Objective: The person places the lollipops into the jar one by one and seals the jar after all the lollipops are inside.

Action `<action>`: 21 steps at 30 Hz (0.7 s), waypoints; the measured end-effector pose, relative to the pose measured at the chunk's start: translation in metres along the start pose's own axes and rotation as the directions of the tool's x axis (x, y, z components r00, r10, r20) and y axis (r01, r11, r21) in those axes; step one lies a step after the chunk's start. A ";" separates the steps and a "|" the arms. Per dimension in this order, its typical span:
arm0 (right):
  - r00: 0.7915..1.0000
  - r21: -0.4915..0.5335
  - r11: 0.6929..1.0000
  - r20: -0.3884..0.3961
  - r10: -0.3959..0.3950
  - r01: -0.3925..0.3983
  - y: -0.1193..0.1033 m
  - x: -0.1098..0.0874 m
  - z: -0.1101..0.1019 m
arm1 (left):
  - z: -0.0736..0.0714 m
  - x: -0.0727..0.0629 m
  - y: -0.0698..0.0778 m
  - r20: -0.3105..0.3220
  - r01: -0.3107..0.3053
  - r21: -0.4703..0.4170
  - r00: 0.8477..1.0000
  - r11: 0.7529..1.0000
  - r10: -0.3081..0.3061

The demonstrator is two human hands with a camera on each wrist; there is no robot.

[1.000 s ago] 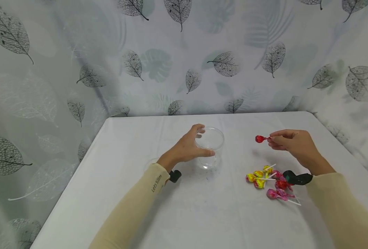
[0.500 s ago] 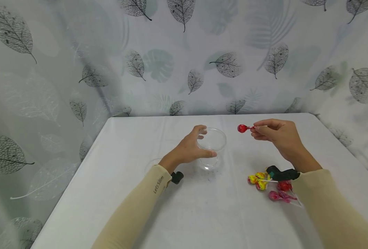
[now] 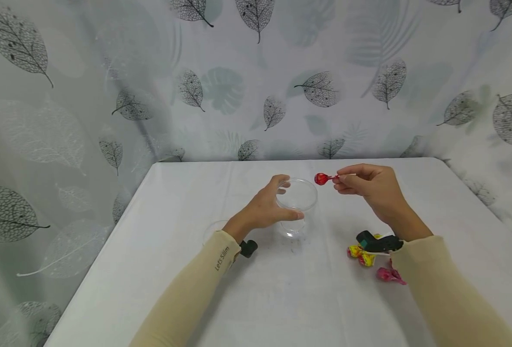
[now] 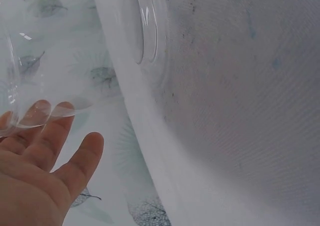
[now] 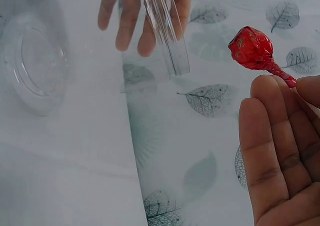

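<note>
A clear plastic cup [image 3: 308,205] stands upright near the middle of the white table. My left hand [image 3: 262,206] grips its upper side, thumb in front and fingers behind; those fingers show through the clear wall [image 4: 10,80] in the left wrist view. To the right of the rim, my right hand [image 3: 370,185] pinches a red-wrapped lollipop [image 3: 321,179] just behind its head. The head points left, close beside the rim. In the right wrist view the lollipop [image 5: 252,48] lies sideways between thumb and fingertips, its stick mostly hidden by the hand.
Yellow-wrapped lollipops [image 3: 366,259] and a pink one [image 3: 386,274] lie at the right, partly hidden under the right wrist and its black camera [image 3: 379,242]. A clear round lid-like piece [image 3: 212,227] lies behind the left wrist. Leaf-patterned cloth [image 3: 221,130] backs the table [image 3: 186,193].
My right hand has carried the red lollipop left and slightly up, from above the right side to beside the cup's rim. The left hand keeps its hold on the cup.
</note>
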State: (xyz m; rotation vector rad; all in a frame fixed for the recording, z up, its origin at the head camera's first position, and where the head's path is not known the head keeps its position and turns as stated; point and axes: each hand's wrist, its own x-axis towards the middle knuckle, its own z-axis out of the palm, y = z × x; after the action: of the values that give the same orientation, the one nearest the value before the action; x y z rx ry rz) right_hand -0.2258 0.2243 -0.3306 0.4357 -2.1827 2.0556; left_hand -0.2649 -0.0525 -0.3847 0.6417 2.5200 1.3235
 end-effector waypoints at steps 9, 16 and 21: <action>0.999 -0.029 0.999 0.029 0.018 -0.017 0.003 0.003 0.013 | 0.003 0.000 0.000 -0.014 0.007 -0.014 1.000 1.000 -0.007; 0.998 -0.210 0.976 0.027 0.054 -0.047 0.003 0.004 0.024 | 0.004 -0.001 0.000 -0.021 0.002 -0.017 1.000 1.000 -0.002; 0.996 -0.263 0.963 0.044 0.080 -0.066 0.004 0.005 0.028 | 0.004 -0.001 0.000 -0.022 0.000 -0.020 1.000 1.000 0.000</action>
State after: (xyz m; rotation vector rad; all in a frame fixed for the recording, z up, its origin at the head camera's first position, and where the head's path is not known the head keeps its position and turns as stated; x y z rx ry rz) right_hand -0.2281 0.1958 -0.3350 0.3907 -2.4926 1.7707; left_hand -0.2628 -0.0500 -0.3874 0.6261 2.5210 1.3611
